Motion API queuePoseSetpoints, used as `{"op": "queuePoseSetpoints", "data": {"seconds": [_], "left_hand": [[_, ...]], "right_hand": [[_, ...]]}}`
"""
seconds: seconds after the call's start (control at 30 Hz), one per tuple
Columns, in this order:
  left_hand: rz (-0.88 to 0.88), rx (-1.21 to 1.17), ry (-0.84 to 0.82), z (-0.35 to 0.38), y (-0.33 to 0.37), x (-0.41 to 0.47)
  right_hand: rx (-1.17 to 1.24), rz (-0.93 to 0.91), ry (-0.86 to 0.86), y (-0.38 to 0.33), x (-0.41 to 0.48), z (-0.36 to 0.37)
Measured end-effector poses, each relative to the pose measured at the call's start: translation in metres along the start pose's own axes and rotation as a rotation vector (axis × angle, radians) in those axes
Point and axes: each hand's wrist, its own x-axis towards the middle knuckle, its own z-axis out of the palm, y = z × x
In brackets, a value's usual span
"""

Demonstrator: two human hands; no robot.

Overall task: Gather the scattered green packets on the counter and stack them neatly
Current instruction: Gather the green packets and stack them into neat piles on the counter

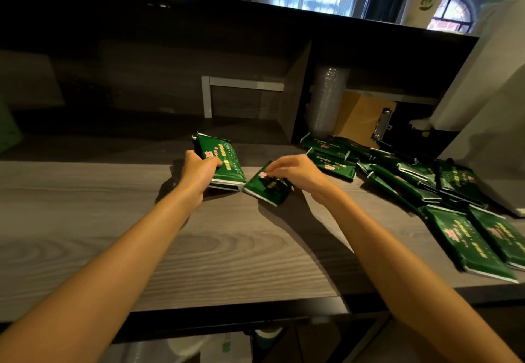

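My left hand [199, 170] grips a small stack of green packets [224, 161] at the middle of the grey wooden counter [142, 234], thumb on top and fingers round the left side. Just to the right, my right hand [295, 170] hovers over a single green packet [265, 188] lying flat, its curled fingertips touching the packet's top. Several more green packets [412, 183] lie scattered over the right part of the counter, some overlapping, and two large ones [477, 243] lie near the front right edge.
A dark shelf unit [295, 92] rises behind the counter, with a white bracket [207, 98], a sleeve of clear cups [326, 101] and a brown clipboard [366, 118] in its compartments. A white machine [488, 112] stands at the right. The counter's dark front edge [255, 306] runs below my arms.
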Motion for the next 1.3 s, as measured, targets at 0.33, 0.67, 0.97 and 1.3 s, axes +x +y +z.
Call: {"op": "queuePoseSetpoints", "data": {"seconds": [0.33,0.67,0.97,1.3], "left_hand": [[-0.033,0.022,-0.056,-0.013,-0.006,0.002],[0.002,0.027,-0.028,-0.011,-0.006,0.001],[-0.025,0.007,-0.092,0.002,-0.011,-0.005],[0.033,-0.097,-0.195,0.011,-0.01,-0.014]], "right_hand": [[-0.82,0.259,0.253,0.006,-0.004,0.012],[0.082,0.17,0.256,-0.002,0.005,0.019],[0.79,0.079,0.055,-0.008,-0.003,0.023],[-0.035,-0.189,0.122,-0.009,-0.006,0.044]]}}
